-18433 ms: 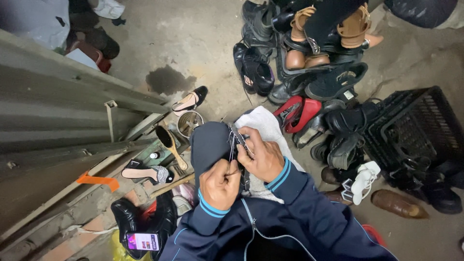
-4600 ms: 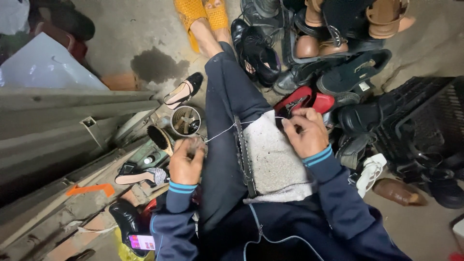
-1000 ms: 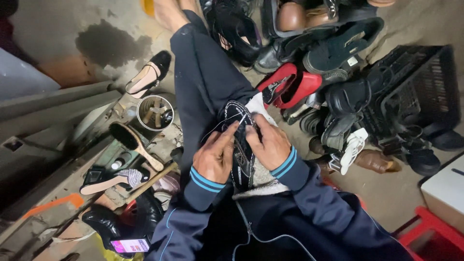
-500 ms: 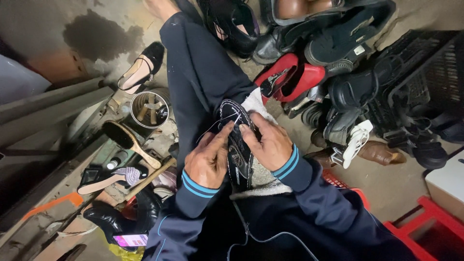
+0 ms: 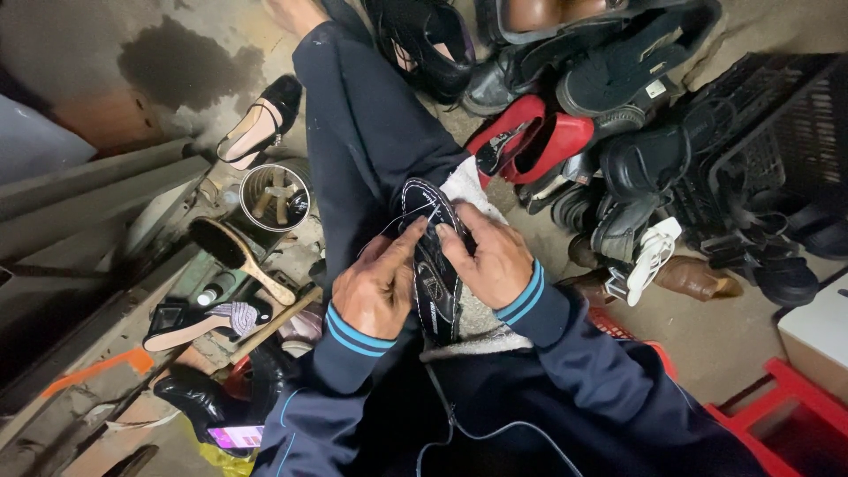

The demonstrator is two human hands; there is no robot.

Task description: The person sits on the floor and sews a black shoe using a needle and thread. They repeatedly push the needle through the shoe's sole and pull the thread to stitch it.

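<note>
A black shoe (image 5: 435, 265) with white stitching along its sole edge lies on its side on a pale cloth (image 5: 481, 318) over my lap. My left hand (image 5: 378, 284) grips the shoe's left side, index finger stretched up along the sole. My right hand (image 5: 488, 258) holds the right side, fingertips pinched at the upper edge near the stitching. A thin pale thread runs from the shoe toward my left hand. Whether a needle is held is too small to tell.
A pile of dark shoes (image 5: 618, 106) and red heels (image 5: 530, 141) lies at right by a black crate (image 5: 777, 150). At left are a metal tin (image 5: 274, 196), a wooden brush (image 5: 238, 256), sandals (image 5: 199, 322), a phone (image 5: 234, 435). A red stool (image 5: 795, 406) is at bottom right.
Both hands stay closed on the shoe on my lap. The left index finger has stretched up along the sole. The view has shifted slightly downward and to the right.
</note>
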